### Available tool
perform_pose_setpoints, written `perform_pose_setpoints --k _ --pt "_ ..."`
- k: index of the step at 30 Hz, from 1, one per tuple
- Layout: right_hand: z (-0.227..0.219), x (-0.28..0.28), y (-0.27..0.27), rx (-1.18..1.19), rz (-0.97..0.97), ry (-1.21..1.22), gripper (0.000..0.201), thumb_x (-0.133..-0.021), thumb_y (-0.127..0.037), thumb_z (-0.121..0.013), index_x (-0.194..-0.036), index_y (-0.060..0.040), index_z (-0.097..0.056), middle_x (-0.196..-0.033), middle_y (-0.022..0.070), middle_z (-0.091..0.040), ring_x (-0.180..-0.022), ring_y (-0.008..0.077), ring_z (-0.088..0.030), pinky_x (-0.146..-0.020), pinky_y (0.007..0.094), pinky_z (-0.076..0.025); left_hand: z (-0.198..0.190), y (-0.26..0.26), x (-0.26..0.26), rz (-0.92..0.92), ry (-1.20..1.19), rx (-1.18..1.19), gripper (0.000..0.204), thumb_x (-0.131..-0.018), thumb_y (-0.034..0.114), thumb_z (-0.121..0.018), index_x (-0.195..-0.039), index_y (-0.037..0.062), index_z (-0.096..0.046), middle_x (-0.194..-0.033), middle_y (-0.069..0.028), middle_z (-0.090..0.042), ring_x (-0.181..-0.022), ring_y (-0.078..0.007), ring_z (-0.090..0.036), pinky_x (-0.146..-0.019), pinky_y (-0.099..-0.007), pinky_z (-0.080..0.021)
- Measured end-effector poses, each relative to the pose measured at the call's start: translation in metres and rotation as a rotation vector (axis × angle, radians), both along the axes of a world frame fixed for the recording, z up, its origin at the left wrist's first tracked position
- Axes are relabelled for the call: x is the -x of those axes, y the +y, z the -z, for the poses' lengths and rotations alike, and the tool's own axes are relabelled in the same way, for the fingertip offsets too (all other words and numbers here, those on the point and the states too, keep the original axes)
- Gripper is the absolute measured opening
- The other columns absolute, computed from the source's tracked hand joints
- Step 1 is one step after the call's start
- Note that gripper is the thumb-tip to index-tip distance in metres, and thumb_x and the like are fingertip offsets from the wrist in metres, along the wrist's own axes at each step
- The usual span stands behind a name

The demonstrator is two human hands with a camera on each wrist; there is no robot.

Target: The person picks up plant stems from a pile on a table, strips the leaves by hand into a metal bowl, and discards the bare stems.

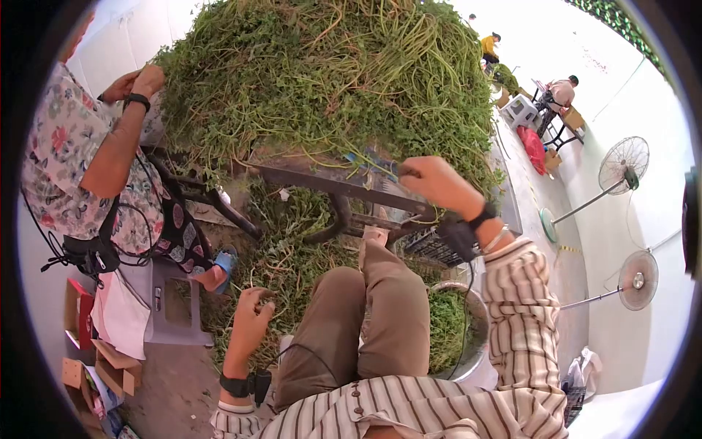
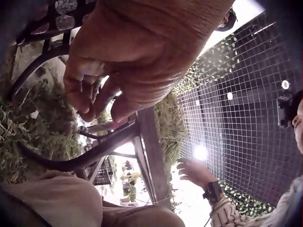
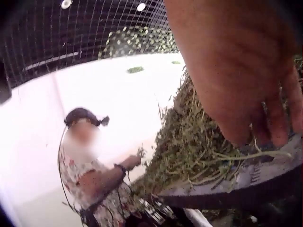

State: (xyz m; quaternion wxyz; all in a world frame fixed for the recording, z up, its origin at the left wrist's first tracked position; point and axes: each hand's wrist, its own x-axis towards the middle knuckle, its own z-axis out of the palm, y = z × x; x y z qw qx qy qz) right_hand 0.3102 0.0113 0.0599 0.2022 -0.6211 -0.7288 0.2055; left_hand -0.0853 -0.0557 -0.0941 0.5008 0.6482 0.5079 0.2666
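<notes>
A large heap of leafy green stems [image 1: 322,80] covers the table. At the table's front edge [image 1: 329,181] my right hand [image 1: 439,183] hovers with its fingers bent loosely downward, and in the left wrist view its fingers look spread. Loose stems [image 3: 255,156] lie right by those fingertips in the right wrist view. Something blue [image 1: 352,156] shows among the stems beside this hand. My left hand [image 1: 252,322] hangs beside my left knee, above stems scattered on the floor [image 1: 281,263]. Its fingers [image 2: 78,97] curl loosely, with nothing visible between them.
A metal basin [image 1: 479,322] of greens stands by my right leg, near a black crate [image 1: 431,252]. Another person in a floral shirt [image 1: 62,146] works at the heap's left side. A grey plastic stool [image 1: 175,314] and open boxes [image 1: 117,366] are at left, fans [image 1: 624,167] at right.
</notes>
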Motion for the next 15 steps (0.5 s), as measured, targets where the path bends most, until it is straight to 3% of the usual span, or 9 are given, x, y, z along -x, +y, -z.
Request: perform_pose_setpoints --k 2,3,7,10,12,13,15 --pt "0.026 0.005 0.012 -0.100 0.063 -0.512 0.029 -0.076 -0.026 -0.058 -0.086 0.0012 -0.059 -0.075 0.0179 -0.059 -0.071 0.0318 -0.060 -0.064 0.0414 -0.046 -0.011 -0.001 0.001 -0.020 -0.008 -0.011 0.027 -0.082 0.013 -0.055 -0.104 -0.0020 -0.056 -0.108 -0.0095 -0.046 -0.078 -0.0157 -0.051 -0.071 -0.0283 -0.044" --pt "0.031 0.007 0.014 -0.045 0.106 -0.501 0.032 -0.073 -0.030 -0.059 -0.077 0.0018 -0.054 -0.076 0.0202 -0.058 -0.074 0.0403 -0.056 -0.066 0.0472 -0.044 -0.015 -0.002 0.002 -0.035 -0.019 -0.020 0.027 -0.082 0.013 -0.054 -0.104 -0.0023 -0.055 -0.108 -0.0094 -0.047 -0.079 -0.0156 -0.051 -0.071 -0.0282 -0.044" --pt "0.040 -0.006 0.026 -0.023 0.160 -0.432 0.029 -0.075 -0.028 -0.058 -0.079 0.0001 -0.057 -0.080 0.0205 -0.060 -0.079 0.0406 -0.057 -0.069 0.0474 -0.046 -0.007 -0.003 0.009 -0.067 -0.007 0.010 0.027 -0.082 0.013 -0.054 -0.104 -0.0026 -0.055 -0.108 -0.0097 -0.047 -0.081 -0.0157 -0.052 -0.072 -0.0289 -0.044" --pt "0.026 -0.015 0.022 -0.183 0.191 -0.281 0.025 -0.077 -0.023 -0.057 -0.077 0.0017 -0.055 -0.074 0.0192 -0.060 -0.066 0.0351 -0.059 -0.062 0.0436 -0.046 0.005 -0.001 0.007 -0.069 -0.048 0.035 0.027 -0.083 0.013 -0.054 -0.105 -0.0028 -0.055 -0.108 -0.0102 -0.047 -0.082 -0.0168 -0.053 -0.072 -0.0293 -0.044" --pt "0.000 -0.020 0.019 -0.099 0.345 0.162 0.020 -0.081 -0.017 -0.054 -0.075 0.0018 -0.053 -0.068 0.0142 -0.060 -0.049 0.0211 -0.054 -0.047 0.0338 -0.042 0.013 0.001 0.005 -0.005 -0.024 -0.096 0.030 -0.084 0.017 -0.053 -0.107 -0.0031 -0.054 -0.110 -0.0109 -0.046 -0.079 -0.0170 -0.053 -0.067 -0.0288 -0.045" --pt "-0.013 -0.021 0.015 -0.099 0.349 0.159 0.020 -0.081 -0.017 -0.054 -0.075 0.0018 -0.053 -0.068 0.0142 -0.060 -0.049 0.0211 -0.054 -0.047 0.0338 -0.042 0.012 0.001 0.002 -0.001 -0.026 -0.096 0.030 -0.084 0.017 -0.053 -0.107 -0.0031 -0.054 -0.110 -0.0109 -0.046 -0.079 -0.0170 -0.053 -0.067 -0.0288 -0.045" --pt "-0.038 -0.021 0.008 -0.169 0.440 0.553 0.017 -0.086 -0.015 -0.051 -0.078 -0.0003 -0.053 -0.064 0.0078 -0.056 -0.042 0.0088 -0.042 -0.038 0.0238 -0.031 0.002 0.003 -0.007 0.021 -0.029 -0.032 0.029 -0.083 0.014 -0.055 -0.106 -0.0034 -0.054 -0.108 -0.0114 -0.048 -0.083 -0.0196 -0.053 -0.073 -0.0290 -0.044"
